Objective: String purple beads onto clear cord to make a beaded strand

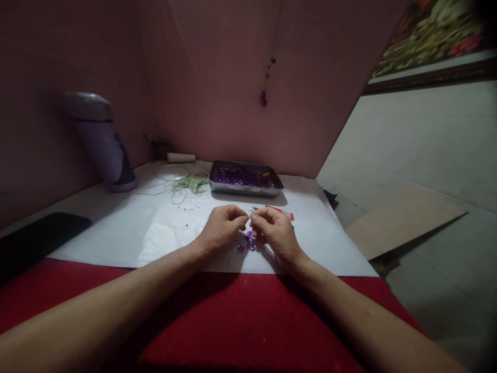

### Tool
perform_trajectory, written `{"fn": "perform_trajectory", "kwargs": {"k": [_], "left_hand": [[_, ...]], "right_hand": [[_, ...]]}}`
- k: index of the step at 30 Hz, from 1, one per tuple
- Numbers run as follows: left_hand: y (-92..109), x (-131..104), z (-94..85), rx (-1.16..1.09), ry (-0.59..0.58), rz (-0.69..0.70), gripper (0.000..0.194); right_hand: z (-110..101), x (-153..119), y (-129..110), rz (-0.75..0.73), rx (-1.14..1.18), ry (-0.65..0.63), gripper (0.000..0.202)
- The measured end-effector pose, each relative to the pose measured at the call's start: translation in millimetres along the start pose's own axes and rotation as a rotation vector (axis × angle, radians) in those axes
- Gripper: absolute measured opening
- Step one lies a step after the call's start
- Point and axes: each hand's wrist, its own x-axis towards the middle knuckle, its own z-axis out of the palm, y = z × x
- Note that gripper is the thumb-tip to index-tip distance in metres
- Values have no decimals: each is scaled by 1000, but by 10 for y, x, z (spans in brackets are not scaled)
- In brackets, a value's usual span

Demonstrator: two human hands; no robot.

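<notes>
My left hand (225, 227) and my right hand (276, 232) meet over the white sheet, thumb and forefinger pinched on each. Just below the right fingertips hangs a small cluster of purple beads (250, 241), seemingly held by that hand; its thread is too fine to see. What the left fingertips pinch, if anything, is too small to make out. Partly hidden behind my right hand lies a red-handled tool (285, 212) with a dark tip. A metal tray (248, 190) filled with purple beads stands beyond both hands.
A tangle of pale green thread (190, 184) and a pale roll (180, 157) lie left of the tray. Tiny loose pieces (186, 209) dot the white sheet (330, 248). A purple tumbler (104, 142) and a black flat object (46, 235) stand left. A beaded strand (263, 97) hangs behind.
</notes>
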Motion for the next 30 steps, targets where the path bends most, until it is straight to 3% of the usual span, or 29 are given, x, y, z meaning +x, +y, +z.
{"fn": "perform_trajectory", "kwargs": {"k": [7, 13, 19, 30], "left_hand": [[26, -31, 9, 118, -27, 44, 13], [53, -32, -24, -19, -38, 23, 19], [-31, 28, -42, -59, 119, -6, 9], [7, -4, -16, -9, 67, 24, 7]], "right_hand": [[11, -10, -19, 1, -4, -6, 11], [-8, 18, 7, 46, 37, -41, 12], [-9, -1, -26, 93, 84, -55, 13], [-13, -2, -18, 86, 96, -82, 14]]}}
